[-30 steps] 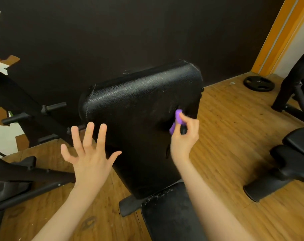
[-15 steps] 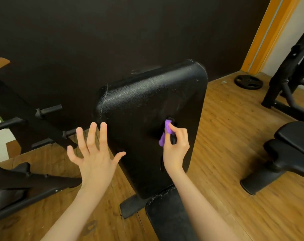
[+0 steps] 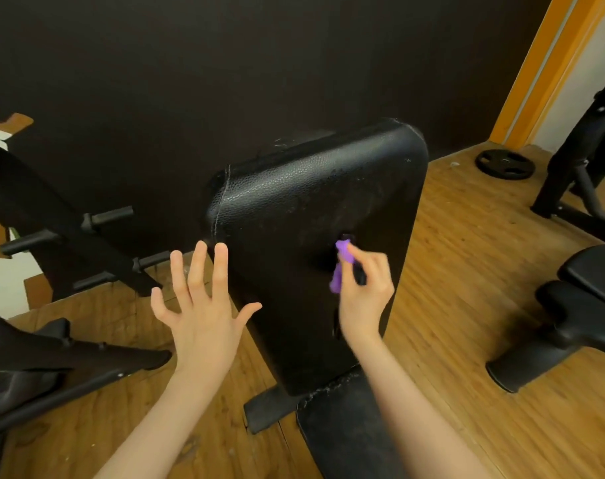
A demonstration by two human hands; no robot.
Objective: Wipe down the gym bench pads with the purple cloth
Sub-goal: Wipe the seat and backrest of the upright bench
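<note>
Right hand (image 3: 363, 292) fingers pinch the purple cloth (image 3: 342, 266) — soft, light, seemingly bunched — against the back pad (image 3: 311, 209) at 3 o'clock, left hand (image 3: 201, 305) fingers splayed.

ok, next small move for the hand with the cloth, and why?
Probably sweep the right hand leftward across the backrest pad. It pinches the purple cloth near the pad's right side, with bare pad to its left; the left hand is open, spread beside the pad's left edge.
</note>
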